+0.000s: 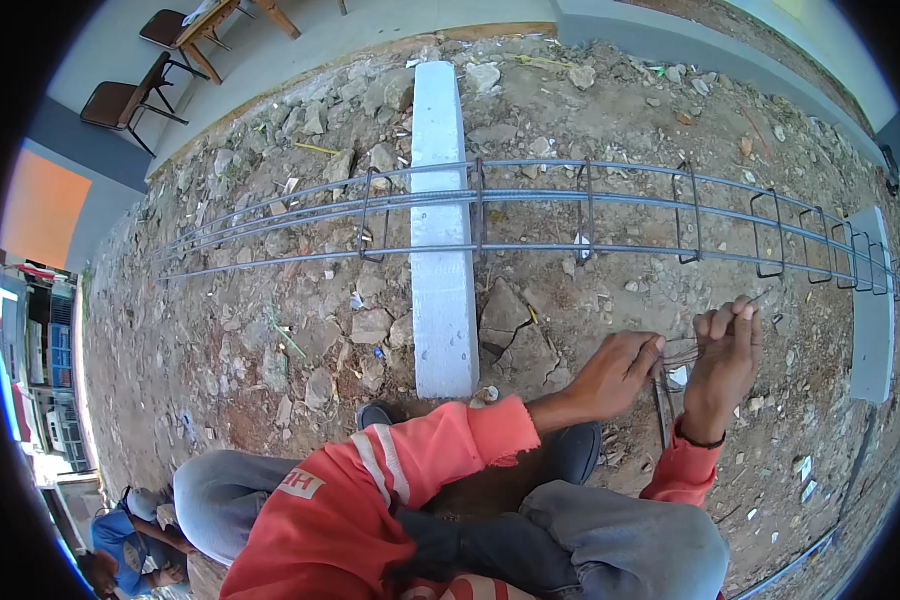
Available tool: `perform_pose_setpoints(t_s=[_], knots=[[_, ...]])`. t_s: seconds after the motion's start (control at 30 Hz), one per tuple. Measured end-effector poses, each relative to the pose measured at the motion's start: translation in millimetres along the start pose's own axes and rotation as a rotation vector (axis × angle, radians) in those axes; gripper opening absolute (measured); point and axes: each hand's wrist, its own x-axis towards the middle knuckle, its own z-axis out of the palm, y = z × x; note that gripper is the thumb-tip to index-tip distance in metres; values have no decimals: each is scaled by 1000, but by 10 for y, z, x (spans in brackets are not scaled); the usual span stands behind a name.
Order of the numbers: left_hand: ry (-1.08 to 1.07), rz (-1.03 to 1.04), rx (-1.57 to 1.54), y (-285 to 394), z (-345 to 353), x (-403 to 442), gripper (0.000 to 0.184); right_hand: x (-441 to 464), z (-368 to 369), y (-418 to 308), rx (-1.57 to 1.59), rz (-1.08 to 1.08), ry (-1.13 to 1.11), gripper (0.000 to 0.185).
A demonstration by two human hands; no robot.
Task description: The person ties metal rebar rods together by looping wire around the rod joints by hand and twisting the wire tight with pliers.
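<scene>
Thin wires point(682, 350) stretch between my two hands, in front of my knees. My left hand point(615, 375) is closed on one end of them, along with a dark metal tool point(663, 410) that hangs down beside it. To its right, my right hand point(725, 365) is raised with the fingers pinched around the wires; a short end sticks out past the fingertips. Beyond both hands lies a long rebar cage point(530, 248) with square stirrups point(687, 215). It rests across a pale concrete post point(445, 290) and a grey block point(872, 310).
Rubble and broken stones point(370, 328) cover the dirt ground. Brown chairs point(125, 103) and a wooden table point(205, 28) stand on a floor at the upper left. A co-worker in a blue shirt point(125, 550) crouches at the lower left.
</scene>
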Motion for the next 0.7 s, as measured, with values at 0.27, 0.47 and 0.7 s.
perform_pose_setpoints(t_s=[0.27, 0.47, 0.7], knots=[[-103, -106, 41, 121, -2, -62, 39, 78, 142, -178, -592, 108, -349, 26], [-130, -176, -477, 310, -316, 250, 43, -120, 35, 133, -357, 477, -437, 25], [-112, -217, -741, 109, -441, 406, 55, -385, 325, 255, -377, 329, -571, 30]])
